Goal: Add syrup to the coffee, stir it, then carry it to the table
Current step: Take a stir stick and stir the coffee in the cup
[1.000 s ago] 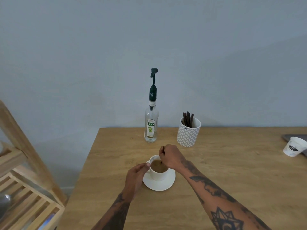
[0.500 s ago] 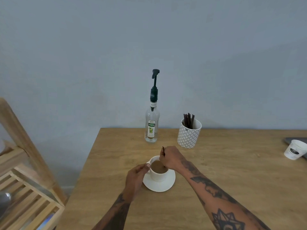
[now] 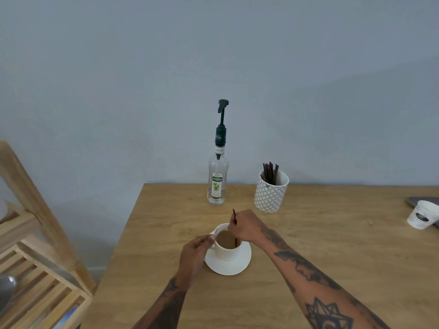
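- Both hands busy at the cup, on its saucer near the worktop edge.
- Right hand pinched on a stirrer, now dipped further right in the coffee than a second ago: stirring underway.
- Left hand closed on the cup handle.
- Syrup bottle upright behind, untouched.

A home coffee corner: syrup pump bottle, stirrer pot, wooden table.

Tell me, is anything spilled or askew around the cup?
Nothing stands out. The cup sits upright on its saucer, no coffee shows on the table, and the bottle stands straight.
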